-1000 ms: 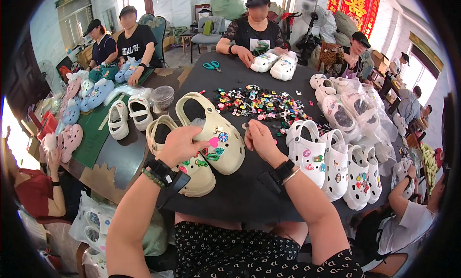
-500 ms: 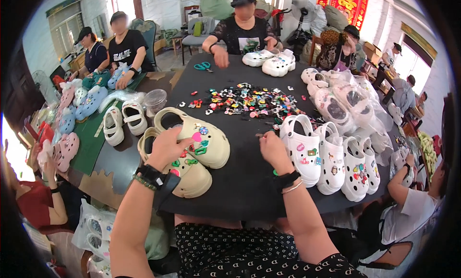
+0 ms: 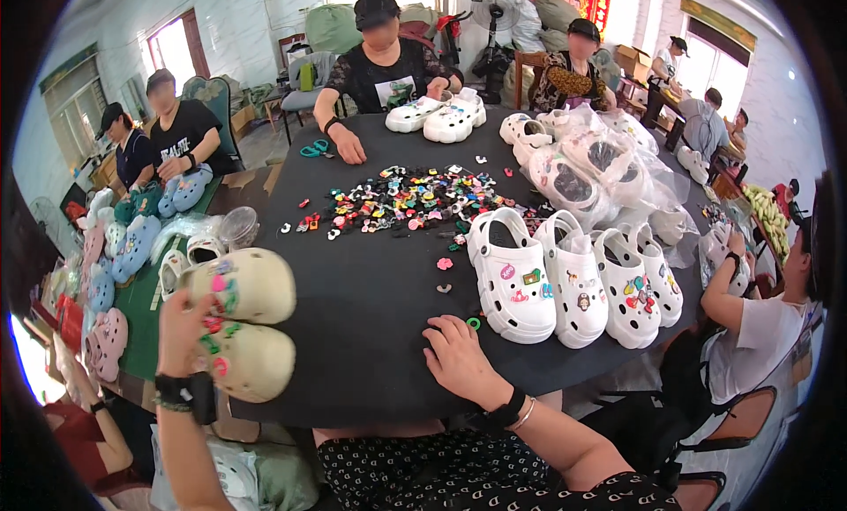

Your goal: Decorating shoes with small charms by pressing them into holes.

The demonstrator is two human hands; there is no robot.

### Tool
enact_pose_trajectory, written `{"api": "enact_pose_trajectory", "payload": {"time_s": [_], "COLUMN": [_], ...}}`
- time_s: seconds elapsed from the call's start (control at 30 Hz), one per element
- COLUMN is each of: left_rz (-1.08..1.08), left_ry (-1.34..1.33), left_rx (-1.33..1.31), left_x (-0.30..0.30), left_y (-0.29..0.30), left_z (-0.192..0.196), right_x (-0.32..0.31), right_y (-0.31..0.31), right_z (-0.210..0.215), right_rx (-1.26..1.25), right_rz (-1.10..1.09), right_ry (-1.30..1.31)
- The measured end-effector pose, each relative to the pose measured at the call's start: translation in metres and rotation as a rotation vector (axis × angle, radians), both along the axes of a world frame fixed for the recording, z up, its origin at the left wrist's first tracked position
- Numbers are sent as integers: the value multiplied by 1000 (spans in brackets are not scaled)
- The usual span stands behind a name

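My left hand (image 3: 181, 334) grips a pair of cream clogs (image 3: 265, 286) at the table's left front edge. Both toes point right, and colourful charms stud their uppers; my fingers partly hide the shoes' back ends. Palm down on the dark table (image 3: 353, 334), my right hand (image 3: 463, 361) lies with its fingers out, holding nothing. Just beyond its fingertips is a green ring-shaped charm (image 3: 474, 323). Farther up lie a pink charm (image 3: 445, 264) and a small brownish charm (image 3: 443, 289). A row of white clogs (image 3: 516, 290) with charms stands to the right of that hand.
A heap of loose charms (image 3: 406, 198) covers the table's middle. Bagged white clogs (image 3: 591, 162) are piled at the right. Teal scissors (image 3: 316, 149) lie at the far left, near a co-worker's hand (image 3: 348, 145). A clear round tub (image 3: 239, 227) stands beyond the cream clogs.
My left hand has carried the cream clogs left, turning their toes rightward. My right hand has come down flat on the table. The whole view has shifted, and a co-worker's hand has lowered.
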State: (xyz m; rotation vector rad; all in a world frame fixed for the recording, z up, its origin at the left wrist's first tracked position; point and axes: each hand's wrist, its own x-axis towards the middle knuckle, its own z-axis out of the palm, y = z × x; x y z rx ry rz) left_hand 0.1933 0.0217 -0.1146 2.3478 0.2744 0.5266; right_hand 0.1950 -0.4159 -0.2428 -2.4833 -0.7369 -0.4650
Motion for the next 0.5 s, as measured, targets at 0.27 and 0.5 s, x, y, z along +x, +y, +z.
{"api": "enact_pose_trajectory", "payload": {"time_s": [0.27, 0.5], "left_rz": [184, 83], "left_ry": [-103, 735], "left_rx": [-396, 981], "left_x": [-5, -16], "left_y": [230, 380], "left_z": [-31, -110], "right_x": [1, 2], "right_y": [1, -4], "right_z": [6, 11], "right_rx": [-18, 42], "right_rz": [-16, 24], "right_ry": [10, 11]}}
